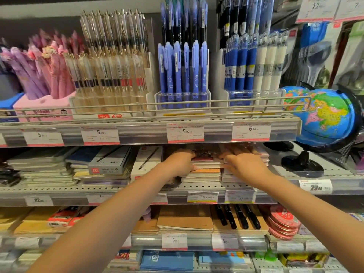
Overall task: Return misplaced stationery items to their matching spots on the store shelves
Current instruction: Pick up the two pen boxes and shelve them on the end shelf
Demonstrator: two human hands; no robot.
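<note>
Top shelf, left to right: pink box [42, 104] holding pink and purple pens, leaning; clear stand [110, 103] holding clear-barrelled pens, upright; clear rack [183, 97] holding lavender-blue pens; clear rack [256, 96] holding blue pens at its left and white pens at its right. Globe [323, 117] on a black base at far right, beside the shelf end.

Middle shelf: flat pen boxes [110, 160] on piled notebooks at left; stack of small notebooks [204, 170] at centre, with an orange cover showing partway down.

Lower shelf: brown kraft notebooks [185, 218], four black pens [238, 216] lying on a brown pad, round pink tins [283, 223] at right.

Left hand [177, 161]: pressed against the left side of the notebook stack, fingers curled over its top edge. Right hand [244, 162]: on the stack's right side, fingers spread and reaching over the top. Both hands hold the stack between them on the middle shelf; blur hides the fingertips.
</note>
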